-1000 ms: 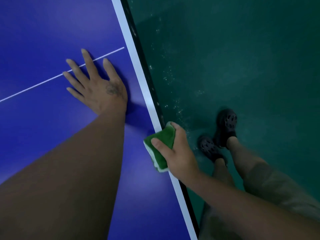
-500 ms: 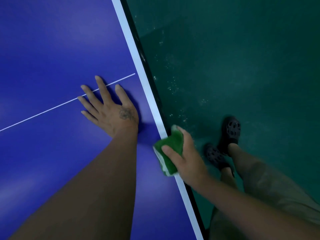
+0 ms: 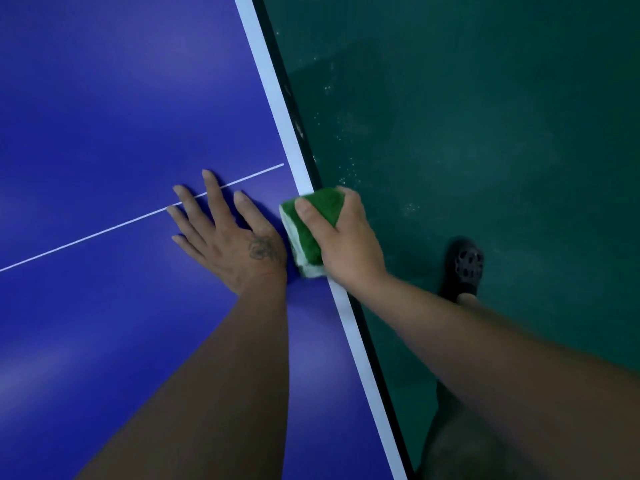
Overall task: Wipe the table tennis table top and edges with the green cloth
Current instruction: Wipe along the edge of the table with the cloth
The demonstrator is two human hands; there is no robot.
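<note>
Right hand point(image 3: 349, 244) has thumb and fingers wrapped round the folded green cloth point(image 3: 311, 223), which sits right on the white edge stripe point(image 3: 273, 84) of the blue bench point(image 3: 104, 98). Left hand point(image 3: 228, 233) lies flat, fingers spread, holding nothing, just inside that stripe. Risk imo: pushing further up the stripe, the cloth could slide off the outer side and drop to the floor point(image 3: 485, 133), since part of it hangs over the lip.

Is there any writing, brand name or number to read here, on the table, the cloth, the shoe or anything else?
No readable text anywhere.
Table tennis table: only white lines, no lettering.
Green cloth, gripped by the right hand: no label showing.
Left hand: a dark tattoo, a pattern, with no letters that can be made out.
Shoe: holes only, no brand visible.
</note>
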